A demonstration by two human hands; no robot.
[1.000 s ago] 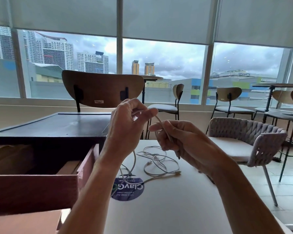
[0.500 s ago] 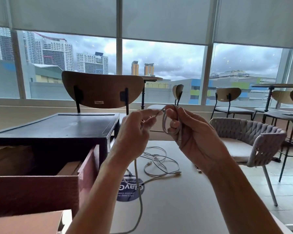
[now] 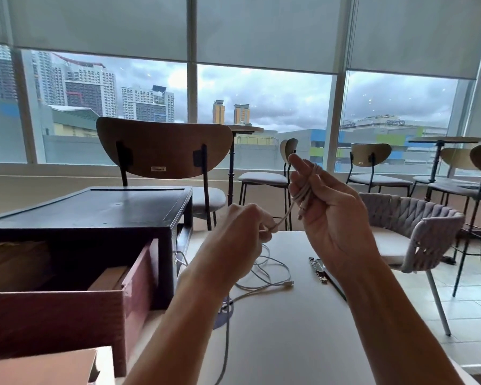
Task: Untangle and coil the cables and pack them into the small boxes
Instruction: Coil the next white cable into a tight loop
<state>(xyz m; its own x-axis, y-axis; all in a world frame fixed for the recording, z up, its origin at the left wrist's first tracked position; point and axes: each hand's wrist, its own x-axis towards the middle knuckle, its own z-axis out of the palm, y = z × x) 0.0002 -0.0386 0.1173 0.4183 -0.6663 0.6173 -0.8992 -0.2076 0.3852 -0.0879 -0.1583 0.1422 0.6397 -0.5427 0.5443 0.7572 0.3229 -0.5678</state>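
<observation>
My right hand [image 3: 329,218] is raised above the table with several turns of a white cable [image 3: 303,194] wound round its fingers. From that coil the cable runs down left to my left hand [image 3: 243,232], which pinches it taut. The cable's tail hangs on past my left forearm toward the near edge. A second loose white cable [image 3: 272,276] lies in loops on the light table [image 3: 289,343] beneath my hands. An open reddish-brown wooden box [image 3: 67,320] stands at the near left, its inside mostly hidden.
A dark wooden cabinet [image 3: 95,209] stands on the table behind the box. A metal watch band [image 3: 318,269] lies to the right of the loose cable. A round blue sticker [image 3: 224,315] shows under my left forearm. Chairs ring the table; a woven one [image 3: 417,232] is at right.
My right hand has risen and turned, and more turns of cable now sit round its fingers. My left hand has dropped lower and left, drawing the cable taut.
</observation>
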